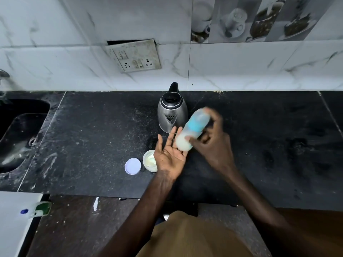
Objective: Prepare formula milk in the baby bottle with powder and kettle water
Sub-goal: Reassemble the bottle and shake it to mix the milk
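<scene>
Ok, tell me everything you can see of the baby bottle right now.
The baby bottle looks like translucent plastic with a blue band round its middle and a pale, clear top end. It is blurred. It is tilted, with the top up and to the right and the base down and to the left. Whitish milky liquid sits in the base. The right hand grips its middle, and the base seems to rest against the open left hand's fingers. It is held above the countertop, in front of the kettle.

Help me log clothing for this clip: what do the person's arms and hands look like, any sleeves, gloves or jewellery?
Both forearms are bare to the frame's edge, with no sleeves in view. The left hand shows no glove, ring or watch. The right hand is motion-blurred; no glove or wristband shows, but a ring cannot be ruled out.
</scene>
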